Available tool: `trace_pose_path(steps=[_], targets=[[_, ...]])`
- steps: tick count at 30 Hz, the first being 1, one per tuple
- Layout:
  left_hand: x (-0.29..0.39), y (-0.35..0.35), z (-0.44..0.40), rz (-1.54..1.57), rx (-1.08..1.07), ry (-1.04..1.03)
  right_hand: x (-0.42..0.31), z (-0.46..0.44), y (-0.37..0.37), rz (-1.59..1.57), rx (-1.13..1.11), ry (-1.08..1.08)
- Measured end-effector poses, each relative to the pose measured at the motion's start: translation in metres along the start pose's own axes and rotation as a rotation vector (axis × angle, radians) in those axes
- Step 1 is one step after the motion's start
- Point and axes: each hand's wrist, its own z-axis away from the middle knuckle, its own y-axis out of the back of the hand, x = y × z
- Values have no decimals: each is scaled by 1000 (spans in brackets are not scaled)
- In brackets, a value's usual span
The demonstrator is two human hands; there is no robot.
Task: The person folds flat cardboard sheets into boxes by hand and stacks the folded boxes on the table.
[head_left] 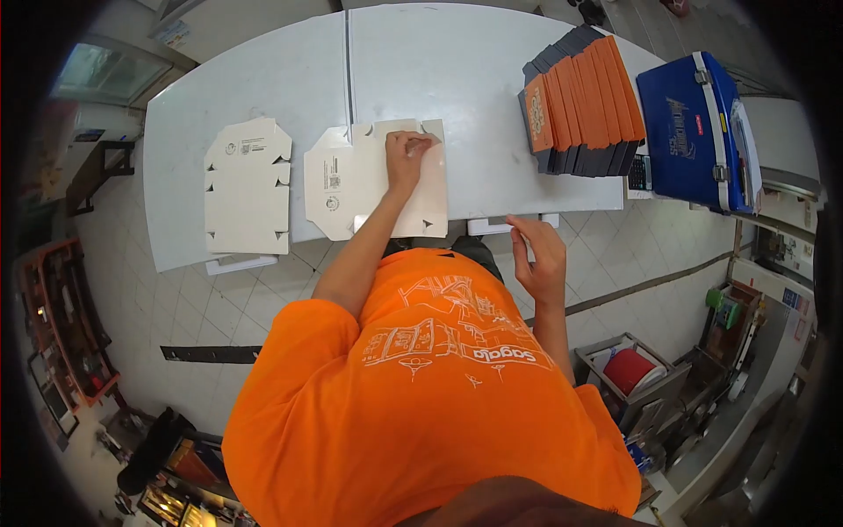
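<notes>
A flat, unfolded white cardboard box [364, 198] lies on the table in front of me, with black print on its left part and cut-out notches along its edges. My left hand [406, 162] is over its upper right part, fingers bent and drawn together near a curved cut-out. What those fingertips hold, if anything, I cannot make out. My right hand [540, 253] hovers off the table's near edge, right of the cardboard, with thumb and index finger apart and nothing visible between them. A second flat white cardboard piece [248, 189], printed and notched, lies farther left.
On the white table [457, 53], a tall stack of orange and dark cards or boxes [584, 101] stands at the right. Beside it is a blue case [689, 132] with white latches. A calculator [640, 173] is partly hidden between them. A grey bin [628, 369] stands on the floor lower right.
</notes>
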Motion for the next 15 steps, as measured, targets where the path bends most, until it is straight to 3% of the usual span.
trace_pose_path(steps=[3, 6, 9, 12, 13, 15], targets=[[55, 38, -11, 257, 14, -134, 12, -16, -5, -113, -76, -85], [113, 79, -9, -70, -79, -436, 7, -57, -22, -258, -69, -133], [191, 93, 5, 35, -87, -668, -2, -91, -33, -643, -192, -103], [223, 89, 23, 446, 84, -469, -8, -118, -15, -440, -170, 289], [231, 87, 23, 758, 207, -329, -12, -124, -8, -356, -103, 424], [256, 111, 29, 1194, 98, 233, -7, -133, 6, -298, -94, 677]])
